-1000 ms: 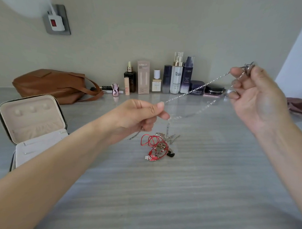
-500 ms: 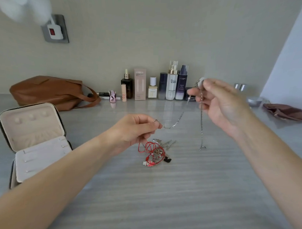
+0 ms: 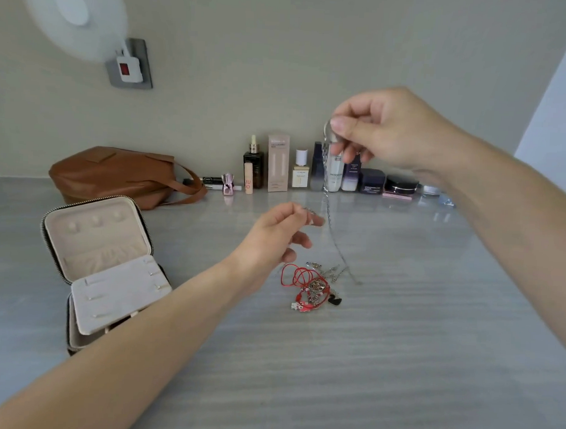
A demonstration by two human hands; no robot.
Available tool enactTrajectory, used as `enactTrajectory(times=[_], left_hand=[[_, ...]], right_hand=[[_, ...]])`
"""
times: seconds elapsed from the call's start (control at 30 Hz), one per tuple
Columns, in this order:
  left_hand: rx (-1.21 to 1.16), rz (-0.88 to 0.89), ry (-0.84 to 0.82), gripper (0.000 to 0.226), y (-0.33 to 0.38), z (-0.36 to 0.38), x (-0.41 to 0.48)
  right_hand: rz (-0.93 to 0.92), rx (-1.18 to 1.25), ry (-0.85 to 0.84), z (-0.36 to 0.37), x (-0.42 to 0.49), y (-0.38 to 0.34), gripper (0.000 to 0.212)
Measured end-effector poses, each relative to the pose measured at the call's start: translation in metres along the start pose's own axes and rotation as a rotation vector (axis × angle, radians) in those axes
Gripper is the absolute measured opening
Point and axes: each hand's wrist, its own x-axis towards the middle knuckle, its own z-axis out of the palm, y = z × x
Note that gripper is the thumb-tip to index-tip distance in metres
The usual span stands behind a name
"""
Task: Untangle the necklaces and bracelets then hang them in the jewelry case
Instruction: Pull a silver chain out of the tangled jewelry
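My right hand [image 3: 390,131] is raised above the table and pinches a thin silver chain [image 3: 333,245] near its top. The chain hangs down, and its loose end touches the table beside the tangle. My left hand [image 3: 281,236] is lower and left of the chain, thumb and forefinger pinched on a small silver end piece that seems part of the same chain. The tangle of jewelry [image 3: 308,287] lies on the table below my left hand: red cords, silver charms, a black heart. The jewelry case [image 3: 95,236] stands open at the left, its cream lid upright with hooks.
A brown leather bag [image 3: 116,173] lies behind the case. A row of cosmetic bottles and jars [image 3: 309,170] lines the back wall. A white fan [image 3: 73,17] and a wall socket [image 3: 129,64] are at the upper left. The table is grey and streaked [image 3: 366,361].
My right hand has moved left and up, so the chain went from stretched between my hands to hanging nearly straight down. My left hand stayed over the tangle and loosened its lower fingers.
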Motion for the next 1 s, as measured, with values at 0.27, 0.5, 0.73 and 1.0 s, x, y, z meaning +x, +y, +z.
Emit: enactTrajectory(times=[0.27,0.5,0.73,1.0], left_hand=[[-0.278,0.028,-0.017,0.024,-0.001,-0.002,0.001],[-0.201,0.014,-0.088,0.025,-0.004,-0.007,0.003],[-0.204,0.017,0.012,0.026,-0.003,-0.023,0.015],[-0.044,-0.068,0.178,0.018,-0.013,-0.043,0.025]], right_hand=[[-0.026,-0.018,0.106,-0.011,0.019,-0.017,0.016],[-0.028,0.037,0.15,-0.024,0.023,-0.015,0.019],[0.084,0.09,0.215,-0.038,0.017,0.013,0.021],[0.287,0.136,0.26,-0.034,0.001,0.074,0.016]])
